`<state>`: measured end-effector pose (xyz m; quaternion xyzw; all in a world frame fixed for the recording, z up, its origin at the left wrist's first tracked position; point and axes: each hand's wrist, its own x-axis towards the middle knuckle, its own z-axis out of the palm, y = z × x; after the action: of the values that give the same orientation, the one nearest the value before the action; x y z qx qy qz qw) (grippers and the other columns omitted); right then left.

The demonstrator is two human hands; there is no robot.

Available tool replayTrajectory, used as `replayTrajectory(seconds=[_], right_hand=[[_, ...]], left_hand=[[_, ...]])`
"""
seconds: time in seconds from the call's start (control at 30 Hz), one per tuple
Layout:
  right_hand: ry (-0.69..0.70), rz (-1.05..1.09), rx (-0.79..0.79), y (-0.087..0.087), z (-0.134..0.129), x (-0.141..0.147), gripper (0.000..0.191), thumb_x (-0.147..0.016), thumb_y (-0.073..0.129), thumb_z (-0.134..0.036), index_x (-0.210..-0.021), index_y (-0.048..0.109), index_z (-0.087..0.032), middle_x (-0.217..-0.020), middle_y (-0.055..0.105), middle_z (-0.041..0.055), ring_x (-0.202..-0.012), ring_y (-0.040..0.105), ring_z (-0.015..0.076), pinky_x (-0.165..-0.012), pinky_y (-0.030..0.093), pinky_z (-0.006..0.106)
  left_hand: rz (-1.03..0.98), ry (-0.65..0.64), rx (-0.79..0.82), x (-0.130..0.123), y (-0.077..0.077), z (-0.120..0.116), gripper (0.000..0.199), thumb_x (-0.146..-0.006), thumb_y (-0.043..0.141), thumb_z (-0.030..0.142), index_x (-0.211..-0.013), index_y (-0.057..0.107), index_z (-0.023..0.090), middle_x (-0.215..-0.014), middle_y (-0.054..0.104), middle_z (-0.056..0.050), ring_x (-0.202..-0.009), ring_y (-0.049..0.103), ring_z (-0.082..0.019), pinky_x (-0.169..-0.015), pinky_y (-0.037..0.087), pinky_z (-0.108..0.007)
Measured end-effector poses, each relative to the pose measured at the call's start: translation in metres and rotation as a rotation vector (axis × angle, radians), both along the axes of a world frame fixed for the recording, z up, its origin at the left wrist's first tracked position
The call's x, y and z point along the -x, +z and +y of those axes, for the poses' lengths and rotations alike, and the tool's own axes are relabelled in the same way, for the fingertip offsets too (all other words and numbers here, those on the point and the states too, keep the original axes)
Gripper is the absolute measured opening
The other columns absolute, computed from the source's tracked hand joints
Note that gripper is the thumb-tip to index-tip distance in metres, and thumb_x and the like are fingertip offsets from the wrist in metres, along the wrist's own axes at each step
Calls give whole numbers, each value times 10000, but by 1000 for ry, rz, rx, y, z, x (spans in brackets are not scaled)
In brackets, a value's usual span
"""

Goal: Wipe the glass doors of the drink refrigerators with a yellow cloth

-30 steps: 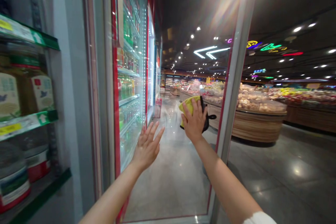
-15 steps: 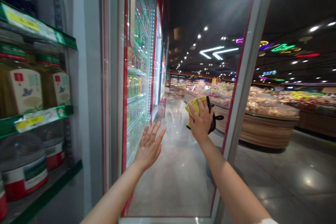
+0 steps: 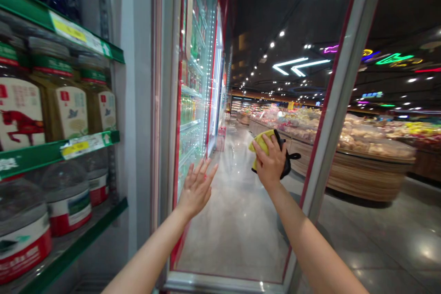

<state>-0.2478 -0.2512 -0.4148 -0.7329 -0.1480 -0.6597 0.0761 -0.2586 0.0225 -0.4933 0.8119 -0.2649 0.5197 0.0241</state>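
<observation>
A framed glass door [image 3: 237, 239] stands in front of me, and the aisle shows through it. My right hand [image 3: 270, 161] holds a yellow cleaning cloth [image 3: 259, 141] with black edging and a small black loop, its fingers laid over the folded cloth against the pane. To the left, my left hand [image 3: 197, 190] is open with fingers stretched out and nothing in it. Its palm faces the glass; whether it touches the pane I cannot tell.
Close on my left are green-edged shelves [image 3: 93, 143] with bottles [image 3: 72, 101] and large clear jugs [image 3: 67, 197]. The door's metal frame [image 3: 341, 96] slants up on the right. Beyond it stands a rounded wooden produce counter [image 3: 370, 177]. Lit drink coolers [image 3: 198, 101] show through the glass.
My view has turned a little left, so more of the shelves shows and the door sits further right. Both hands keep about the same pose, the cloth still in the right one.
</observation>
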Motion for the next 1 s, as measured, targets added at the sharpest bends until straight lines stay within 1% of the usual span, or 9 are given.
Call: replayTrajectory(seconds=[0.07,0.17,0.27,0.33,0.47,0.6,0.73,0.87,1.0], right_hand=[[1,5,-4,7,30,-4,364,-975,547,-209,-1304,668,-307,-1497,561,82,-1477,389,296,-1213,199,613],[64,57,142,-8,57,-1,366,-993,562,-268,-1348,633,-318,-1510,556,67,-1474,396,272,-1236,150,580],[158,86,341,-33,47,9,347,-995,554,-220,-1301,660,-345,-1464,607,21,-1450,435,212,-1253,151,519],[195,82,394,-41,29,13,346,-985,550,-179,-1249,691,-352,-1419,644,4,-1430,461,192,-1251,186,494],[174,27,225,-20,18,7,343,-943,574,-152,-1191,727,-333,-1383,667,29,-1416,482,225,-1239,211,535],[149,7,131,-2,63,-11,402,-941,546,-125,-1263,688,-319,-1447,615,42,-1487,378,237,-1251,134,580],[211,-5,324,-31,99,-15,325,-1007,520,-203,-1256,676,-342,-1447,620,-6,-1508,334,180,-1283,74,512],[287,-15,528,-60,78,-2,270,-1015,534,-240,-1219,693,-319,-1393,662,-28,-1470,397,161,-1295,89,456],[279,7,423,-41,55,4,289,-976,578,-210,-1203,712,-329,-1344,695,-10,-1389,506,187,-1270,166,463]], left_hand=[[5,21,15,1,-2,3,847,-883,607,187,-1622,206,292,-1679,269,-92,-1564,211,-270,-1294,149,-499],[9,49,23,1,-5,8,863,-862,600,139,-1619,217,300,-1670,292,-89,-1560,227,-264,-1295,148,-497],[6,57,7,2,-6,16,860,-857,610,157,-1615,233,307,-1674,285,-81,-1563,217,-264,-1292,160,-492],[3,60,0,3,-7,23,844,-861,613,183,-1612,247,298,-1674,285,-83,-1568,200,-263,-1291,165,-489],[9,97,23,4,-7,36,786,-867,600,199,-1593,306,268,-1666,296,-105,-1569,191,-278,-1282,180,-517],[49,139,47,8,-8,42,764,-857,617,208,-1573,354,247,-1654,315,-121,-1561,216,-294,-1278,194,-516],[103,160,30,14,-12,46,789,-846,627,199,-1580,340,245,-1668,288,-122,-1565,201,-299,-1282,172,-513],[132,182,20,16,-18,56,782,-852,620,200,-1581,341,257,-1673,277,-117,-1568,190,-293,-1287,148,-511],[133,181,22,15,-24,67,782,-861,605,209,-1588,323,265,-1680,263,-107,-1574,167,-291,-1285,150,-525]])
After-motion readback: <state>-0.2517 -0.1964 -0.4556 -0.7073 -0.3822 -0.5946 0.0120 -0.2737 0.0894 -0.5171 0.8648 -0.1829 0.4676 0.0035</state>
